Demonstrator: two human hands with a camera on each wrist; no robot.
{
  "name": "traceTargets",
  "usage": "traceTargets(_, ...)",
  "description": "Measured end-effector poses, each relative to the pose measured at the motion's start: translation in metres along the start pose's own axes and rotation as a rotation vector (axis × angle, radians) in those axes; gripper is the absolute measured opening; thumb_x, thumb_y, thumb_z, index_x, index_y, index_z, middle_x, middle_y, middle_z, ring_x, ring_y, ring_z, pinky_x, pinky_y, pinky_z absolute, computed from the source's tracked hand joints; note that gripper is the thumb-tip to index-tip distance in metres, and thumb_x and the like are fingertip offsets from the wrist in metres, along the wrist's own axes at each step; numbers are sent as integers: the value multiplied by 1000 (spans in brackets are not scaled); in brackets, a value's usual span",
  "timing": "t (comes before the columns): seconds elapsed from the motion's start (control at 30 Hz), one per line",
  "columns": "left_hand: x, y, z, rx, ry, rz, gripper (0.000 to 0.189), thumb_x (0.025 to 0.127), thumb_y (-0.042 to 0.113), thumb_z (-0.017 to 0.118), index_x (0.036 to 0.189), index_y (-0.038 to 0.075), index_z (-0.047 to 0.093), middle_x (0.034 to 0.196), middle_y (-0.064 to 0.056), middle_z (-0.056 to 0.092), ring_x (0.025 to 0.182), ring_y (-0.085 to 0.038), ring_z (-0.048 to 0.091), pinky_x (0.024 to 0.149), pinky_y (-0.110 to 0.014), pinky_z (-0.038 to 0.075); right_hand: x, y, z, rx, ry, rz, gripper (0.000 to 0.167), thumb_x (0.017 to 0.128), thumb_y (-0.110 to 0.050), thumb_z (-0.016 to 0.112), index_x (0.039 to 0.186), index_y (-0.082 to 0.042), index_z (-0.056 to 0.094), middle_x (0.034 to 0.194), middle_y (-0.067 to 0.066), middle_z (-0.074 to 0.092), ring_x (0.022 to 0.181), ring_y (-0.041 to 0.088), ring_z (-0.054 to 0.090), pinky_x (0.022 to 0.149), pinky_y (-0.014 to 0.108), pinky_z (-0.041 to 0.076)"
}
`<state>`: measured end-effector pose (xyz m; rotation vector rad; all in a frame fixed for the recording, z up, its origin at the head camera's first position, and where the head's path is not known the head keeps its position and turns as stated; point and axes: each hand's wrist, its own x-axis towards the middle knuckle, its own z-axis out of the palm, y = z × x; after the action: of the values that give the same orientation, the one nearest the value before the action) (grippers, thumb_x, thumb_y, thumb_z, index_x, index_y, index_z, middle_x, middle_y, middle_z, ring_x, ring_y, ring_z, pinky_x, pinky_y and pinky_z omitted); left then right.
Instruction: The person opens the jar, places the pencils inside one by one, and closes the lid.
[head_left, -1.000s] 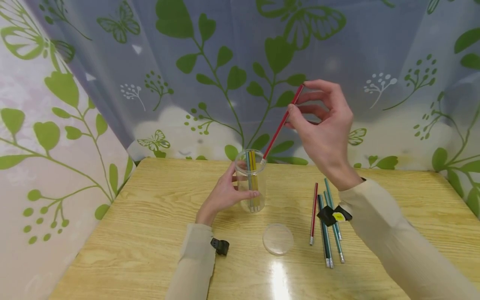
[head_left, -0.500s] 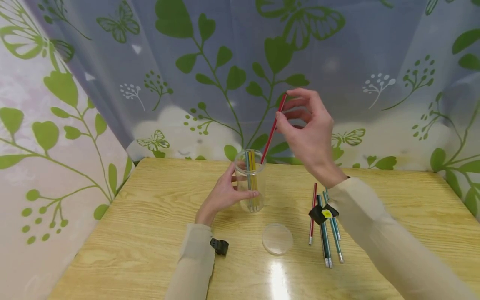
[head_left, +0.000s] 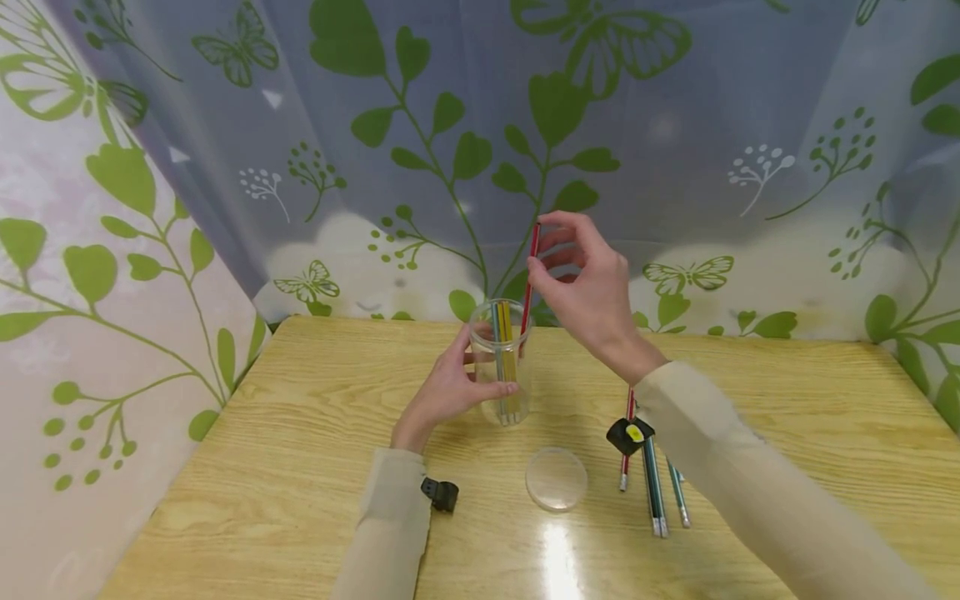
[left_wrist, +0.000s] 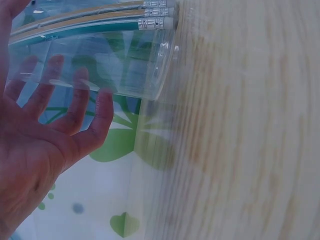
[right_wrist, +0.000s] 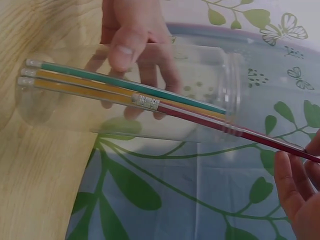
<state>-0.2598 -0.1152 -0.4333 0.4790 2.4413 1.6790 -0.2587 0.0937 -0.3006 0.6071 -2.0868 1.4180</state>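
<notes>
Through the jar rim, red pencil.

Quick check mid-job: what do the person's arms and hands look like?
The left sleeve and right sleeve are long, plain beige. Left cuff: a small black device. Right cuff: a black block with a yellow patch. Left hand and right hand are ungloved.

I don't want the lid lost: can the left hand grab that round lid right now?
Probably not without letting go: the left hand grips the clear jar. Nothing visible lies between that hand and the round lid, though.
</notes>
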Motion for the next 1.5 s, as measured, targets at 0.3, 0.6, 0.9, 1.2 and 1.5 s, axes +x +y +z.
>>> traceTargets(0.3, 0, 0, 0, 13, 6, 7, 83, 81, 31, 88, 146, 42, 39, 147, 5, 46, 131, -27, 55, 102, -48, 54, -9, 11, 7, -60, -131, 18, 38, 91, -2, 70, 129, -7, 61, 99, 11, 70, 82, 22, 74, 68, 20, 59)
traceTargets(0.6, 0, 1, 0, 14, -3, -2, 83, 80, 31, 88, 145, 43, 39, 148, 1, 46, 132, -28, 54, 102, -48, 54, -16, 18, 11, -70, -206, 24, 31, 92, -1, 67, 122, -6, 61, 96, 11, 70, 83, 22, 72, 71, 31, 62)
traceTargets(0.9, 1, 1, 1, 17, 4, 3, 83, 80, 31, 89, 145, 44, 39, 150, 2, 45, 132, -29, 55, 102, -48, 54, -23, 23, 9, -70, -273, 51, 26, 94, -1, 64, 119, -4, 60, 99, 13, 71, 93, 26, 72, 78, 41, 63)
traceTargets(1.2, 1, 0, 1, 14, 11, 13, 83, 79, 31, 89, 145, 44, 40, 150, 5, 45, 131, -28, 56, 102, -47, 55, -26, 25, 6, -108, -380, 16, 19, 96, -6, 64, 115, -10, 62, 101, 7, 73, 96, 22, 72, 79, 38, 62)
traceTargets(1.5, 1, 1, 1, -3, -5, 23, 82, 81, 29, 89, 145, 44, 39, 150, 6, 44, 131, -29, 55, 101, -47, 55, -27, 26, 3, -173, -452, -45, 14, 98, -8, 59, 111, -11, 63, 102, 4, 73, 95, 19, 70, 79, 41, 61)
